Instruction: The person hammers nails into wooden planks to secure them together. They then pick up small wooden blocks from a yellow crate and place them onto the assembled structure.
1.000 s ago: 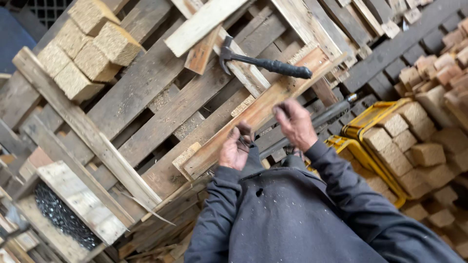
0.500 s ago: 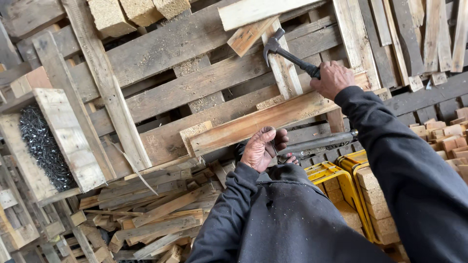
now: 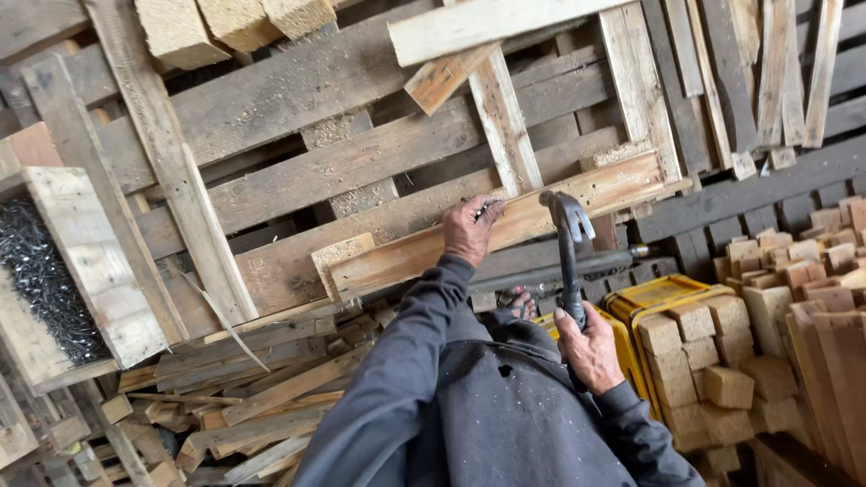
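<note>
A light wooden plank [image 3: 406,257] lies across a weathered pallet [image 3: 298,90]. My left hand [image 3: 471,230] rests on the plank's upper edge, fingers pinched on what looks like a small nail. My right hand [image 3: 591,347] grips the black handle of a claw hammer [image 3: 568,234]. The hammer stands upright with its head just right of my left hand, over the plank's right part. Dark sleeves cover both arms.
An open wooden box of dark nails [image 3: 41,271] sits at the left. Yellow crates [image 3: 649,298] with wooden blocks [image 3: 713,361] stand at the right. A pile of scrap slats [image 3: 234,406] lies below the pallet. A dark metal bar [image 3: 541,271] runs under the plank.
My right hand took the hammer off the pallet and brought it down near the plank. My left hand rose from below onto the plank's edge.
</note>
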{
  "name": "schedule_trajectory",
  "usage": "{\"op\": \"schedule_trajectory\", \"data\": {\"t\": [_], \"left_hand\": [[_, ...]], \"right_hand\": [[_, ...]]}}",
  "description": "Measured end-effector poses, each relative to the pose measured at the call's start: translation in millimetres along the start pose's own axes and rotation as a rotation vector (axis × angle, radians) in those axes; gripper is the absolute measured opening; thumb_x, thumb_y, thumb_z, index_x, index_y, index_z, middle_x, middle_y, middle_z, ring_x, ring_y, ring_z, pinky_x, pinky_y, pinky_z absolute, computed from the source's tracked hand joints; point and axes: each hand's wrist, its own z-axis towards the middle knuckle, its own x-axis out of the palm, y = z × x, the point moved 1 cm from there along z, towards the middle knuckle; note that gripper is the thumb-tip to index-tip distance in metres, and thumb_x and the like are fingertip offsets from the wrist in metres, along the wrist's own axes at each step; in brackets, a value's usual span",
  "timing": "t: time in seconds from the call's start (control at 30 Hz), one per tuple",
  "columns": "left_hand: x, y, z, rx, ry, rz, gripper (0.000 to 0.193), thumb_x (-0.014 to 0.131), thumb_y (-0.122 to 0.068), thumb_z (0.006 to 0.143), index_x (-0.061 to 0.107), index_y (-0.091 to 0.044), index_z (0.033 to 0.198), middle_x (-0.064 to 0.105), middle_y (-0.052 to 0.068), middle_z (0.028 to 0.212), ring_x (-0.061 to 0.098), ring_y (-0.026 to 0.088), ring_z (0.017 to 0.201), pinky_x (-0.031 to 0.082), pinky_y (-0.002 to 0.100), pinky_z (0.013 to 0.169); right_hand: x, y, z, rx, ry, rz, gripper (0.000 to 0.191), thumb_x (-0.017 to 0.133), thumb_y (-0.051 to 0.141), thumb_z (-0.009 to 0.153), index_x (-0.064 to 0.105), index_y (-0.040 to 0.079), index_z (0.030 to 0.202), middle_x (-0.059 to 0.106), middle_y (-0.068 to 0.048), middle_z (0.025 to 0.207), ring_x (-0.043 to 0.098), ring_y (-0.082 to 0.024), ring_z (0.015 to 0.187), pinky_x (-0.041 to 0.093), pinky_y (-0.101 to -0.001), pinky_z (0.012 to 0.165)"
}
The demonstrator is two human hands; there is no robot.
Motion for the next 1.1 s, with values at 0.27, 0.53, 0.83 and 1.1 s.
{"op": "schedule_trajectory", "data": {"t": [0.27,0.53,0.83,1.1], "left_hand": [[3.9,7.4,-4.8,0.088,0.02,0.113,0.016,0.081,-0.018,0.089,0.077,-0.011,0.103,0.078,0.008,0.092,0.077,0.021,0.079,0.059,0.033,0.07],[-0.2,2.8,-1.7,0.18,0.096,0.072,0.016,0.078,-0.014,0.09,0.075,-0.01,0.105,0.077,0.008,0.101,0.076,0.023,0.087,0.061,0.031,0.077],[-1.4,1.9,0.6,0.239,0.097,0.173,0.016,0.077,-0.016,0.088,0.074,-0.015,0.103,0.074,0.005,0.091,0.072,0.023,0.078,0.059,0.033,0.07],[2.2,14.3,9.4,-0.032,-0.146,-0.062,0.015,0.051,-0.018,0.105,0.057,-0.004,0.105,0.067,0.009,0.088,0.068,0.018,0.072,0.06,0.033,0.063]], "right_hand": [[-4.0,-34.1,18.3,0.175,0.01,0.08,0.027,0.064,0.033,0.096,0.056,0.007,0.096,0.05,0.002,0.063,0.045,-0.008,0.047,0.039,-0.0268,0.042],[1.4,-0.5,-7.5,-0.148,0.035,0.096,0.031,0.06,0.036,0.101,0.056,0.006,0.094,0.056,0.002,0.064,0.05,-0.007,0.05,0.041,-0.0249,0.045],[10.2,58.9,-12.9,0.043,0.031,-0.19,0.034,0.064,0.038,0.096,0.062,0.004,0.096,0.054,-0.001,0.063,0.049,-0.01,0.052,0.041,-0.0284,0.046],[6.4,70.2,-18.6,-0.642,0.106,0.101,0.037,0.066,0.042,0.099,0.057,0.006,0.099,0.058,-0.003,0.073,0.053,-0.01,0.058,0.046,-0.0261,0.052]]}}
